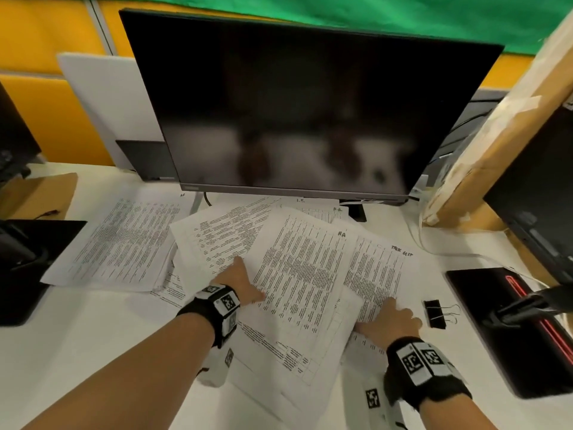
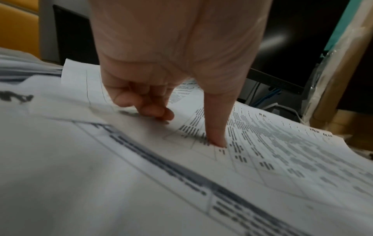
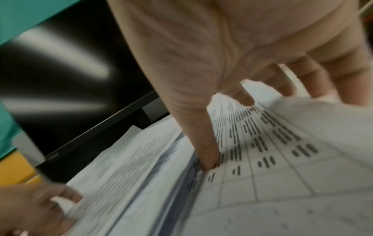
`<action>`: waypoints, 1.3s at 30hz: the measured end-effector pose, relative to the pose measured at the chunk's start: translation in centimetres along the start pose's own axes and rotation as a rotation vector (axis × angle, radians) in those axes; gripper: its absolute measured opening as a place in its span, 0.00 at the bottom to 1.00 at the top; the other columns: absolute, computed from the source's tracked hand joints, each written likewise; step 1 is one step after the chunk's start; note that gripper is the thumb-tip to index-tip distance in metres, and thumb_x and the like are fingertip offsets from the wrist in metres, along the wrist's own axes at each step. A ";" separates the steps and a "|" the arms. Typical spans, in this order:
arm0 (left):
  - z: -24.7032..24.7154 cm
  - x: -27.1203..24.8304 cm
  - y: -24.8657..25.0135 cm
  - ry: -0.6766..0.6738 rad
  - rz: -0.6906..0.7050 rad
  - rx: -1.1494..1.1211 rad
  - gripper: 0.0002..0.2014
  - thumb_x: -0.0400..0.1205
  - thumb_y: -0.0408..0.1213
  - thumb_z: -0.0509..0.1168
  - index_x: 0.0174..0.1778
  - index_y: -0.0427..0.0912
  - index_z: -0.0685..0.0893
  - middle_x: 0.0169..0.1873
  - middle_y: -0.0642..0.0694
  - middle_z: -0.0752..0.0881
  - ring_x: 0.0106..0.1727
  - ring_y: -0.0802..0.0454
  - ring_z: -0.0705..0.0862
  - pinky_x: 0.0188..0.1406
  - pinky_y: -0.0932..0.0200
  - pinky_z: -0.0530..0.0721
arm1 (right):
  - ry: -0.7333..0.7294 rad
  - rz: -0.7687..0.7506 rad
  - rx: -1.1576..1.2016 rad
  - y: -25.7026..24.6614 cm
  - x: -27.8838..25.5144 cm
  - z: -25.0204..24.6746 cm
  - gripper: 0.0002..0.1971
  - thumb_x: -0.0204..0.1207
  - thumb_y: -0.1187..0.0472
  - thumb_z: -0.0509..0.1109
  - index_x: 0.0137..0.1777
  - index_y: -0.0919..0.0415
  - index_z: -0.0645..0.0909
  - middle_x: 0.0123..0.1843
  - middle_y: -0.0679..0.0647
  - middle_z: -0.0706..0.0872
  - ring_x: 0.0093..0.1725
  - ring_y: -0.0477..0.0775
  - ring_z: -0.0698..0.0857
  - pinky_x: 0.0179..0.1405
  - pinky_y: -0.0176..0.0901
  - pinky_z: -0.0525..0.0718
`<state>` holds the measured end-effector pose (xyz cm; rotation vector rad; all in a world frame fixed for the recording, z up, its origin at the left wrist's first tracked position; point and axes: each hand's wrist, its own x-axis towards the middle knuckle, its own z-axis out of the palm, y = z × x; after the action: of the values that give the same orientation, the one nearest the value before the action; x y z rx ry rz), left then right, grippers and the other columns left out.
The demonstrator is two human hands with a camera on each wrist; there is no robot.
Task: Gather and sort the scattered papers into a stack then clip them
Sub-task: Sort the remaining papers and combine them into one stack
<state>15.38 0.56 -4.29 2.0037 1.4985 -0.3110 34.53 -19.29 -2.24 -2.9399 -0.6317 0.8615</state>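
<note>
Printed sheets lie fanned over the white desk (image 1: 77,352) below the monitor. The top sheet (image 1: 297,274), marked "HA", overlaps a sheet (image 1: 375,268) headed "TASK LIST". A separate pile (image 1: 124,240) lies to the left. My left hand (image 1: 243,280) is at the top sheet's left edge. In the left wrist view its thumb (image 2: 217,137) presses on the print and its curled fingers (image 2: 149,110) are tucked at the paper edge. My right hand (image 1: 392,321) rests spread on the task-list sheet's near corner, thumb (image 3: 207,158) and forefinger (image 3: 245,99) pressing down. A black binder clip (image 1: 435,313) lies just right of it.
A dark monitor (image 1: 294,103) stands close behind the papers, with its stand foot (image 1: 356,212) among them. A cardboard box (image 1: 496,135) leans at the right, above white cables (image 1: 434,246). A black pad with a red stripe (image 1: 502,330) lies far right, and another monitor base (image 1: 24,259) far left.
</note>
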 end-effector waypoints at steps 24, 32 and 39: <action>4.3 -3.5 2.9 0.073 0.057 0.178 0.43 0.69 0.60 0.70 0.75 0.40 0.67 0.71 0.41 0.69 0.72 0.43 0.70 0.70 0.46 0.74 | 0.566 -0.219 0.498 2.2 -0.3 -5.4 0.07 0.80 0.66 0.61 0.42 0.68 0.77 0.31 0.58 0.76 0.29 0.54 0.73 0.26 0.40 0.65; 1.1 -3.3 -1.4 0.083 0.118 -0.399 0.06 0.79 0.33 0.62 0.37 0.43 0.73 0.32 0.51 0.76 0.42 0.48 0.77 0.33 0.60 0.75 | 0.695 -0.264 0.592 4.7 -3.2 -11.7 0.10 0.80 0.63 0.64 0.56 0.66 0.82 0.43 0.61 0.82 0.45 0.59 0.79 0.45 0.49 0.74; -0.2 -5.3 -6.8 0.044 0.016 -0.678 0.13 0.78 0.25 0.62 0.58 0.33 0.81 0.50 0.35 0.87 0.48 0.42 0.84 0.42 0.56 0.81 | 0.635 -0.226 0.784 5.3 -3.5 -12.9 0.08 0.78 0.58 0.66 0.49 0.61 0.82 0.44 0.62 0.85 0.49 0.66 0.85 0.54 0.66 0.82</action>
<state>7.25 -2.32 -3.66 1.4796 1.3700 0.2300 40.59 -24.26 9.77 -2.1678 -0.4248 0.0715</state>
